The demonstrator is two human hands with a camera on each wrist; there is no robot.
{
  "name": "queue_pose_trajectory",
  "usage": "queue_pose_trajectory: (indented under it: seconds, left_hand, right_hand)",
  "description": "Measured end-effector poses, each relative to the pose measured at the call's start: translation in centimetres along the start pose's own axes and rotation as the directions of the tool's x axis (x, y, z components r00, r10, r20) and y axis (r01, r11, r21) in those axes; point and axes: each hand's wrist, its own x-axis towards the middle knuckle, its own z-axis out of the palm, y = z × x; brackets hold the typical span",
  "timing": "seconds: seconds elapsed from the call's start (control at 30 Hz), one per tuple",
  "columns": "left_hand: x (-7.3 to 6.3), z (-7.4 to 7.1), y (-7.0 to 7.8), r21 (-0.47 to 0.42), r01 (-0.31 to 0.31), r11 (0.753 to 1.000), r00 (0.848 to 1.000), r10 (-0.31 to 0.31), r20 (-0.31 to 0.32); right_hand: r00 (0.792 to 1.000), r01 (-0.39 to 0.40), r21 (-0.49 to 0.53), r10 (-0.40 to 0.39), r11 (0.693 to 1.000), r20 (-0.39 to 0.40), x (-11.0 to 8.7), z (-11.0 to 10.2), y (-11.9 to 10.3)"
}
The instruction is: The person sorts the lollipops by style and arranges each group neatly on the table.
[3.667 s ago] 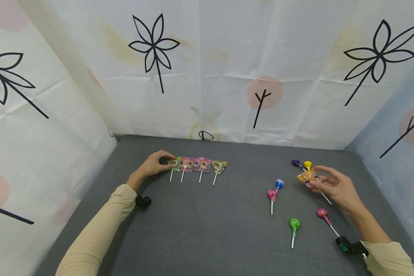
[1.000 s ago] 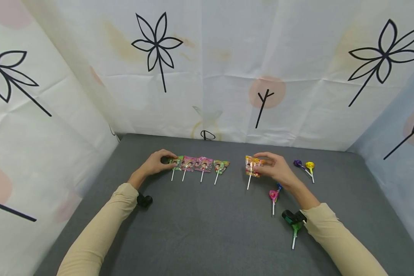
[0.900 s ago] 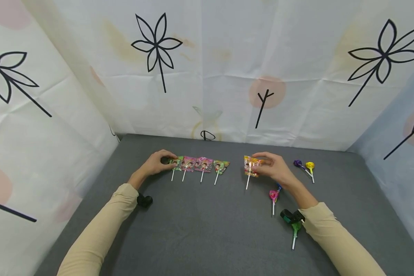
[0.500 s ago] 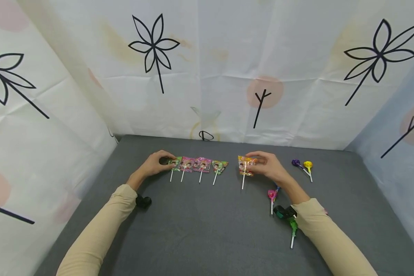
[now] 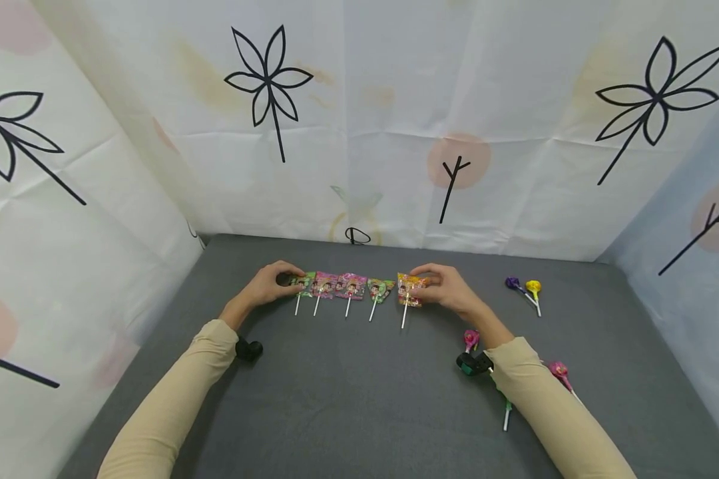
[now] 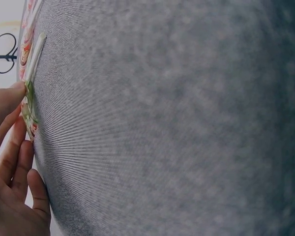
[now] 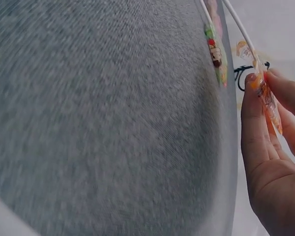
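Observation:
My right hand [image 5: 449, 291] pinches an orange-wrapped lollipop [image 5: 409, 286] by its wrapper, stick pointing down. In the right wrist view, thumb and fingertips grip this lollipop [image 7: 266, 98], which appears raised off the table. Just left of it lies a flat green-wrapped lollipop [image 5: 380, 289], then two pink-wrapped lollipops [image 5: 351, 286] in the same row. At the row's left end, my left hand [image 5: 266, 285] holds another green-wrapped lollipop [image 5: 303, 285] between thumb and fingers. The left wrist view shows those fingers on the edge of its wrapper [image 6: 29, 108].
On the grey table [image 5: 335, 399], a purple lollipop [image 5: 512, 283] and a yellow lollipop [image 5: 533, 287] lie at the right. A pink ball lollipop [image 5: 471, 338] and a magenta lollipop [image 5: 558, 369] lie near the right forearm, which partly covers a green lollipop [image 5: 507, 414]. Patterned cloth walls stand behind.
My right hand has carried the orange-wrapped lollipop leftward from beside the purple and yellow lollipops to the right end of the row. The left hand has stayed in place.

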Motion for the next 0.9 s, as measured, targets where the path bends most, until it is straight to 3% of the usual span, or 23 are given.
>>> queue_pose_trajectory:
  seconds: [0.53, 0.7, 0.9]
  left_hand:
    - [0.0, 0.0, 0.0, -0.003, -0.007, 1.000, 1.000, 0.007, 0.002]
    - [0.1, 0.0, -0.1, -0.006, -0.008, 1.000, 1.000, 0.008, 0.007]
    - [0.1, 0.0, 0.0, -0.009, -0.009, 1.000, 1.000, 0.009, 0.009]
  right_hand:
    - [0.999, -0.045, -0.057, 0.047, 0.997, 0.024, 0.4, 0.5, 0.6]
    - [1.000, -0.007, -0.173, 0.009, 0.985, 0.012, 0.6, 0.5, 1.1]
    - [0.998, 0.040, -0.361, -0.053, 0.932, -0.025, 1.0, 0.6, 1.4]
